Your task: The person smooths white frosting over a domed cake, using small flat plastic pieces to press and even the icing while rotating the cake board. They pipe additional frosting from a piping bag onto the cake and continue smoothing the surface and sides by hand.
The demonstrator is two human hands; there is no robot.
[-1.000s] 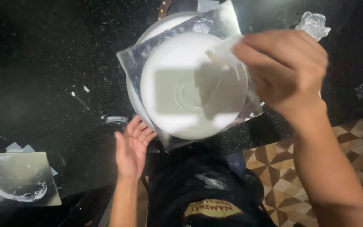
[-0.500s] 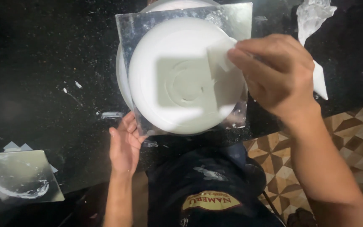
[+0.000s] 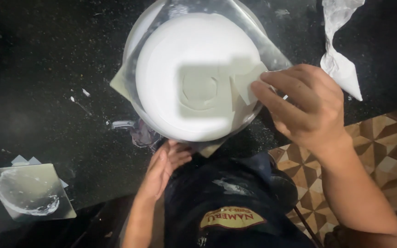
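Black speckled worktop point(image 3: 47, 69), near edge: round white frosted cake point(image 3: 198, 76) on a silver square board point(image 3: 272, 55). Right hand point(image 3: 299, 108) pinches a pale flat scraper point(image 3: 249, 85) against the icing; best kept steady, lightly pressed. Left hand point(image 3: 161, 167) is open, fingertips under the board's near edge.

I see one label: an oval yellow-and-red patch point(image 3: 232, 217) on the dark apron, at six o'clock.

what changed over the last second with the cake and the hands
The silver board under the white cake has turned clockwise. The right hand keeps the white scraper against the cake's right side; the left hand stays below the front edge. The piping bag and spare board have not moved.
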